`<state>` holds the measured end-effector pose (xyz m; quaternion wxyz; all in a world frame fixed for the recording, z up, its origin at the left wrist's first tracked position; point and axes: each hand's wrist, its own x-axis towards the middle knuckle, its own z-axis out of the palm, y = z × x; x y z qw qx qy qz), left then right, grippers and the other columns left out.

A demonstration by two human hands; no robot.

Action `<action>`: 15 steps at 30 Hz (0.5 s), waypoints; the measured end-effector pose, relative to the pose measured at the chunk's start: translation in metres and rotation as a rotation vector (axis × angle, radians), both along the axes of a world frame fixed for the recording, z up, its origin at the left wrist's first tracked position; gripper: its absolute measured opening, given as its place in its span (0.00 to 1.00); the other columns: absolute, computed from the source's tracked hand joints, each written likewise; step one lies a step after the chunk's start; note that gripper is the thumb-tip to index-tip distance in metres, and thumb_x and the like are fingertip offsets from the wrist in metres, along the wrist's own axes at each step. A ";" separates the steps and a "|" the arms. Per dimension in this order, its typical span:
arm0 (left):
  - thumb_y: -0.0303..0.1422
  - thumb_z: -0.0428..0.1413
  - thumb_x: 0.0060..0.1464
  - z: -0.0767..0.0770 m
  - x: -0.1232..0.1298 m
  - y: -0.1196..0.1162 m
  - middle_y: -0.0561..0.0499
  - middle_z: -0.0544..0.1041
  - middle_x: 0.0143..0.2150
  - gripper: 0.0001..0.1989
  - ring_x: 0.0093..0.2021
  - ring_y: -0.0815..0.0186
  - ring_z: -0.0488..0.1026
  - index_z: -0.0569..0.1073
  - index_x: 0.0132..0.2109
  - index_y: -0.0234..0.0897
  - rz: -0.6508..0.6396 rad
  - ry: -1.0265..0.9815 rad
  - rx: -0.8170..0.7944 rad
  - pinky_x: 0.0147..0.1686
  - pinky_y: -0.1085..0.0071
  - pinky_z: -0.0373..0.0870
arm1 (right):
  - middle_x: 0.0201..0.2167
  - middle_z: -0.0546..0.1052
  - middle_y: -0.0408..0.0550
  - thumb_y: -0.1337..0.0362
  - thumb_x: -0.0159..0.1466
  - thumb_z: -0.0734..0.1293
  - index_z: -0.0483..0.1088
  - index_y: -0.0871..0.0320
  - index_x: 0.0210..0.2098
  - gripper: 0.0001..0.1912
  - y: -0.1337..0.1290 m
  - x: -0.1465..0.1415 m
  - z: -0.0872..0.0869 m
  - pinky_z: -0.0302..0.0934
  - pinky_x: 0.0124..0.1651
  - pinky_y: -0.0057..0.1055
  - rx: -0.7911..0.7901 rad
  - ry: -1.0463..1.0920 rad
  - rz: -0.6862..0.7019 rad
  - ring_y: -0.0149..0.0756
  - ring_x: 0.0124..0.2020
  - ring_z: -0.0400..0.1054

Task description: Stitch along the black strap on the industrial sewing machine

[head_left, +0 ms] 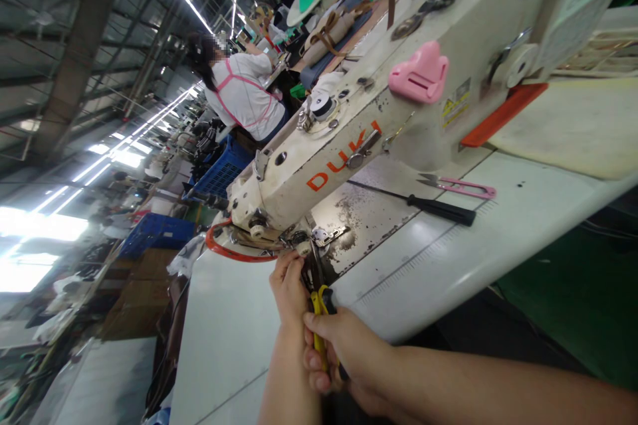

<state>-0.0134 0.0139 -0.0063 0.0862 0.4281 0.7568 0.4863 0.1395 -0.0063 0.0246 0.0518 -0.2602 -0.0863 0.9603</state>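
My right hand [349, 345] is wrapped round the handles of yellow-and-black pliers [316, 302]. Their dark jaws reach up to the needle end of a white sewing machine [294, 192] marked "DUKI". Beside the jaws, my left hand [290, 282] has its fingers bent and drawn together under the machine head, close to the presser foot area. What those fingertips hold, if anything, is hidden. A black-handled screwdriver [441, 208] and pink-handled thread snips [463, 187] lie on the machine bed to the right.
An orange-red tube [214, 247] curves round the machine's head end. A pink holder [421, 73] is fixed to the arm. Blue crates [157, 232] and cardboard boxes [137, 299] stand beyond the white table [219, 325]. Another person [244, 93] sits behind the machine.
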 end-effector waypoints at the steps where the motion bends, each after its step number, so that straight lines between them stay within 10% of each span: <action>1: 0.36 0.58 0.54 -0.001 -0.001 0.000 0.45 0.84 0.37 0.10 0.45 0.55 0.79 0.83 0.33 0.37 -0.006 0.023 0.005 0.49 0.60 0.74 | 0.16 0.67 0.37 0.59 0.76 0.56 0.64 0.56 0.30 0.18 0.001 0.001 0.000 0.40 0.17 0.22 0.001 0.005 0.005 0.25 0.11 0.58; 9: 0.35 0.59 0.59 -0.002 -0.009 -0.002 0.41 0.84 0.40 0.09 0.48 0.53 0.80 0.82 0.35 0.36 -0.082 0.160 -0.026 0.50 0.57 0.76 | 0.17 0.70 0.42 0.64 0.75 0.55 0.66 0.59 0.29 0.19 0.012 0.010 0.004 0.44 0.18 0.23 0.045 0.062 0.058 0.28 0.14 0.66; 15: 0.33 0.56 0.61 -0.002 -0.003 -0.003 0.39 0.84 0.41 0.11 0.49 0.52 0.80 0.82 0.37 0.36 -0.104 0.207 -0.003 0.52 0.54 0.76 | 0.25 0.80 0.51 0.60 0.69 0.63 0.70 0.61 0.34 0.11 0.011 0.025 -0.004 0.66 0.27 0.23 0.016 0.161 0.098 0.37 0.24 0.80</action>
